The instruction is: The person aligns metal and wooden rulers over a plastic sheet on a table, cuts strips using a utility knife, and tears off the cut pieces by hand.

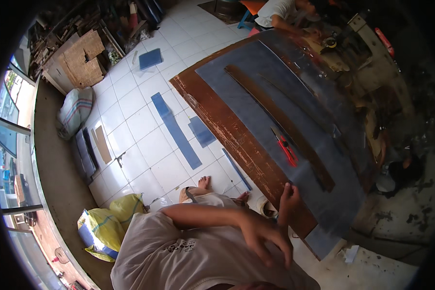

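The brown worktop (222,123) carries the grey sheet (251,121), with the strip (279,120) on top; pressing it flat should stop it shifting. The left hand (266,238) has fingers spread, its grip empty; the right hand (289,199) bunches at the worktop's edge, its hold unclear. The knife (287,152) lies on the sheet, blade best kept clear of fingers.

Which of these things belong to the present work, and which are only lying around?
Seemingly in the work:
brown board near the right hand
grey sheet on it
wide brown strip
red-handled cutter

Apparently just lying about:
white striped sack
yellow sack
broken brown panel
perhaps the blue strip on the floor
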The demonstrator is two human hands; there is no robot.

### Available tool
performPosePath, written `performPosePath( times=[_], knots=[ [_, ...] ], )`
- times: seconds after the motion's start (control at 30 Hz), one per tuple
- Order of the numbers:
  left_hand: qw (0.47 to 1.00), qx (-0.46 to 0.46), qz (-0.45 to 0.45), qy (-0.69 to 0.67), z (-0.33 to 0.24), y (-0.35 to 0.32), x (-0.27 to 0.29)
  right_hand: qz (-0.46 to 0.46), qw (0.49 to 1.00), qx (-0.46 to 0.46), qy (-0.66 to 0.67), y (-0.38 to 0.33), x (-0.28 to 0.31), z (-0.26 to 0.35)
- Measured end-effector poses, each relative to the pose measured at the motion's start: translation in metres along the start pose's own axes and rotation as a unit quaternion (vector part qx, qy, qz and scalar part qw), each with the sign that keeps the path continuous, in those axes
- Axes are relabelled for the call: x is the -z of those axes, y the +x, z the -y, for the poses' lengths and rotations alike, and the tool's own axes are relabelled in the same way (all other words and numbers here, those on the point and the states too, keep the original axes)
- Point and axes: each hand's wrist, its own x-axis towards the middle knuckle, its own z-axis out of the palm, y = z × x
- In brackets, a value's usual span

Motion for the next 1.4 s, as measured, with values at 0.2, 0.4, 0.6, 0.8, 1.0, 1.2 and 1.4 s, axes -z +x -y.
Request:
performPosePath(
  times=[0.2, 0.4, 0.6, 0.8, 1.0, 1.2, 1.4],
  knots=[
    [0.521, 0.348, -0.774, 0.088, 0.023, -0.427, -0.036, -0.070, 0.993, 0.081, -0.042, -0.008, -0.019, -0.001],
    [0.033, 0.345, -0.937, -0.040, 0.029, -0.623, -0.241, -0.044, 0.992, 0.109, -0.044, -0.004, -0.022, -0.001],
    [0.116, 0.445, -0.876, -0.146, 0.084, -0.563, -0.259, -0.051, 0.993, 0.050, -0.091, -0.008, -0.014, 0.015],
    [0.217, 0.439, -0.870, -0.063, 0.087, -0.541, -0.177, -0.099, 0.984, 0.118, -0.088, 0.035, -0.014, 0.033],
    [0.243, 0.446, -0.859, 0.055, 0.043, -0.543, -0.064, 0.004, 0.978, 0.194, -0.074, 0.156, 0.009, 0.039],
    [0.264, 0.469, -0.838, 0.087, 0.017, -0.518, 0.018, 0.276, 0.940, 0.166, -0.113, 0.196, 0.020, 0.050],
    [0.314, 0.526, -0.787, 0.066, 0.033, -0.494, 0.057, 0.273, 0.942, 0.172, -0.091, 0.211, 0.014, 0.039]
  ],
)
